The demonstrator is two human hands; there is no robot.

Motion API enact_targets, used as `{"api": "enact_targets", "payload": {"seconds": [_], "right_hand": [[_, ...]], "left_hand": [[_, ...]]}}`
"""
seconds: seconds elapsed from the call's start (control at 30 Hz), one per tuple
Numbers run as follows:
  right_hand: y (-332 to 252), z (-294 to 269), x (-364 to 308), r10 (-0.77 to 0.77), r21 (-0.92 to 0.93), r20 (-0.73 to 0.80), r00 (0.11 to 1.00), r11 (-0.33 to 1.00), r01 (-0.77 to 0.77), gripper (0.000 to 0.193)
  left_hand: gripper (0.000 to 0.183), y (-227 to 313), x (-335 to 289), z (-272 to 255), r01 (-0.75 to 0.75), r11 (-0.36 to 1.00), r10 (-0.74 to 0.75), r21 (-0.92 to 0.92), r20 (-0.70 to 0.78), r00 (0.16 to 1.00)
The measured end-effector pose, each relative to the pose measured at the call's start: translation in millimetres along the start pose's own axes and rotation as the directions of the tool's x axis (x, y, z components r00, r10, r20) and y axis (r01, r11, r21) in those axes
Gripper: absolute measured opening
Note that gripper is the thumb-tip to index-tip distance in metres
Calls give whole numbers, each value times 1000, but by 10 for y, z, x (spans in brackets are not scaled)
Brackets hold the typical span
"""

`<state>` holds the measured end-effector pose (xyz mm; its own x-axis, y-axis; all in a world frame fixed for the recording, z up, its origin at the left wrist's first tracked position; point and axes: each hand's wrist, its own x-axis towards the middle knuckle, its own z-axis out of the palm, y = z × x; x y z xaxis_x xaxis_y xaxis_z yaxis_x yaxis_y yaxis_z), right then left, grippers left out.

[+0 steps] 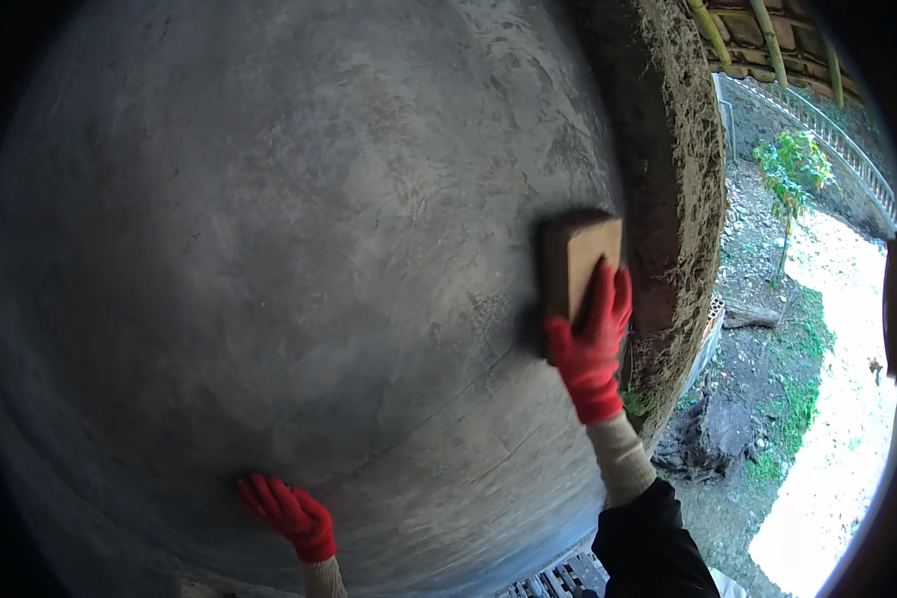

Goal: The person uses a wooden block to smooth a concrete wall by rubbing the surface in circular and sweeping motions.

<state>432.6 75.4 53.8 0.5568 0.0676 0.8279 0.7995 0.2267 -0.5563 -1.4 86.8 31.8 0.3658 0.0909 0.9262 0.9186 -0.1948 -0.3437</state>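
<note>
Smooth grey plaster covers the wall (299, 249) in front of me, with lighter patches and fine streaks. My right hand (593, 344), in a red glove, grips a tan rectangular block (593, 254) with darker brown sides, pressed to the wall near its right edge. Whether the block is wood or sponge I cannot tell. Lower down on the left, my left hand (287, 516), also red-gloved, lies against the plaster with its fingers stretched out and nothing visible in it.
A rough, earthen wall edge (693, 169) runs down right of the plaster. Beyond it are sloping ground, a small leafy tree (792, 169), a railing (837, 140) and sunlit paving (832, 419). Roof tiles on poles (767, 40) hang at upper right. Slatted boards (558, 580) show below.
</note>
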Motion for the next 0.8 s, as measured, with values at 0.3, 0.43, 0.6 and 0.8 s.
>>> {"api": "enact_targets", "payload": {"seconds": [0.3, 0.43, 0.6, 0.8], "right_hand": [[128, -141, -749, -388, 154, 216, 896, 920, 362, 84], [467, -44, 56, 117, 173, 3, 993, 978, -116, 90], [-84, -100, -1168, -399, 285, 243, 884, 900, 329, 66], [227, -97, -1126, -638, 254, 205, 742, 767, 589, 57]], "left_hand": [[34, 17, 57, -40, 65, 998, -65, 12, 45, 997], [41, -6, 27, -51, 41, 999, -43, 22, 69, 997], [35, 21, 43, -19, 79, 997, -80, 15, 34, 996], [36, 28, 47, -36, 77, 997, -78, 25, 45, 996]]}}
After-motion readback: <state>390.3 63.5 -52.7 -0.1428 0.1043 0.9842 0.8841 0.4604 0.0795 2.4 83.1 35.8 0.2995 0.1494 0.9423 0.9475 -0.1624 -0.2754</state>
